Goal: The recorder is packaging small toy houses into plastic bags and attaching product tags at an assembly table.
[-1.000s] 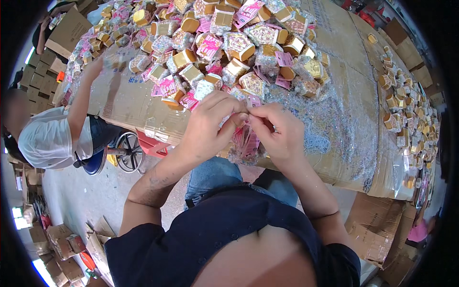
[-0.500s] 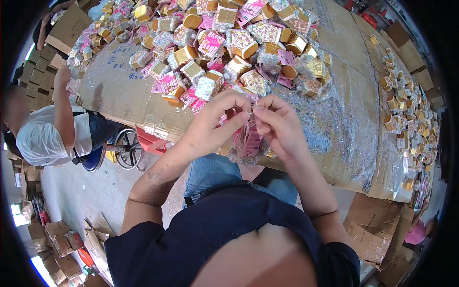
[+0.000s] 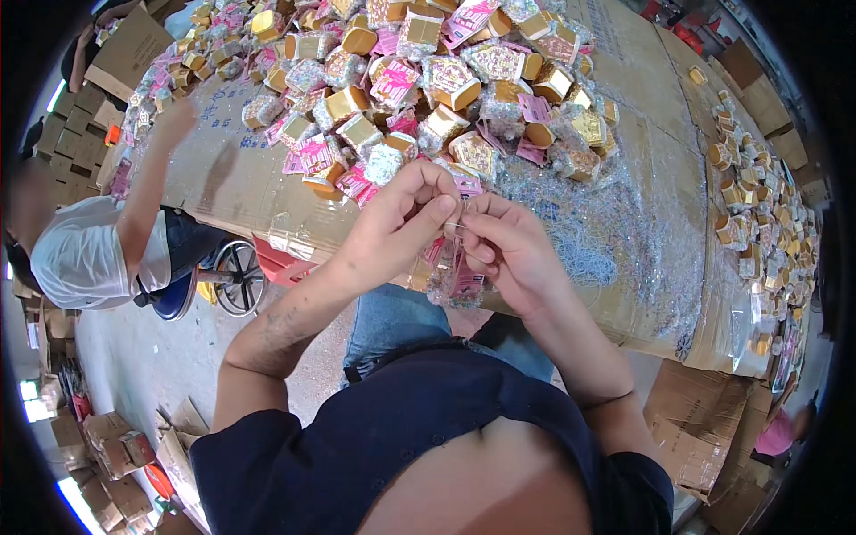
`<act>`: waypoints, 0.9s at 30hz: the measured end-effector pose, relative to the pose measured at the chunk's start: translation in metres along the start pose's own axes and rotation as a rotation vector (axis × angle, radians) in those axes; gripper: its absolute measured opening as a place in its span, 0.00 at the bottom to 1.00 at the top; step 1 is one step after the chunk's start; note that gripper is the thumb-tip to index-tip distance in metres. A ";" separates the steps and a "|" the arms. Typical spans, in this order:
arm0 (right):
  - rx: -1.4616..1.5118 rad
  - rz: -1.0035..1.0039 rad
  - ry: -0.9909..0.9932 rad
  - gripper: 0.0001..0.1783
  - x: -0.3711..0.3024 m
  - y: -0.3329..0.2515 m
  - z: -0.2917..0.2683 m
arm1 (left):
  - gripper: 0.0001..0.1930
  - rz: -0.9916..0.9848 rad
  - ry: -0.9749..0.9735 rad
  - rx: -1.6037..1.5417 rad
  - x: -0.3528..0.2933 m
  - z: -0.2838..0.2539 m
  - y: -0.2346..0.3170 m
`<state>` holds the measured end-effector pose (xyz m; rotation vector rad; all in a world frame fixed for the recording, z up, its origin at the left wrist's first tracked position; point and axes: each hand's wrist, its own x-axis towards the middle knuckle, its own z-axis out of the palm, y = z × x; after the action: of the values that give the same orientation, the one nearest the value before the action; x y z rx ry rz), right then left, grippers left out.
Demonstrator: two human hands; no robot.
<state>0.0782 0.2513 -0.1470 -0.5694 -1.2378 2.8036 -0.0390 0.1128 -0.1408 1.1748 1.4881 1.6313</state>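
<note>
Here's a lane down the tabletop (image 3: 662, 169), far edge to near-right corner, squeezed between the big pile (image 3: 426, 85) and the right-edge cluster (image 3: 744, 218), low threads (image 3: 584, 259) alongside. Near edge, middle: blocked, left hand (image 3: 397, 223) and right hand (image 3: 513, 245)! Leftward, bare room, but a co-worker's arm (image 3: 145, 196) intrudes.

Left hand (image 3: 397, 227) and right hand (image 3: 517, 254) pinch a thin cord (image 3: 458, 225) near a pink card (image 3: 467, 282); beyond them, gold-ended pieces (image 3: 448, 80) lie heaped on the cardboard-covered tabletop (image 3: 655, 134), with tangled blue thread (image 3: 584, 261) at right.
</note>
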 end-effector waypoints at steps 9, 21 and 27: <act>0.015 -0.008 0.082 0.03 -0.002 0.004 0.002 | 0.09 0.314 -0.021 0.799 -0.002 -0.001 0.017; 0.219 -0.094 0.017 0.06 0.003 0.001 0.010 | 0.14 0.834 -0.198 1.387 0.026 -0.022 0.031; 0.196 -0.176 0.107 0.02 -0.001 0.002 0.015 | 0.06 0.549 -0.162 0.901 0.027 -0.018 0.014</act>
<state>0.0744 0.2395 -0.1386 -0.5596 -0.9320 2.6680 -0.0645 0.1272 -0.1216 2.3027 1.9686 1.0896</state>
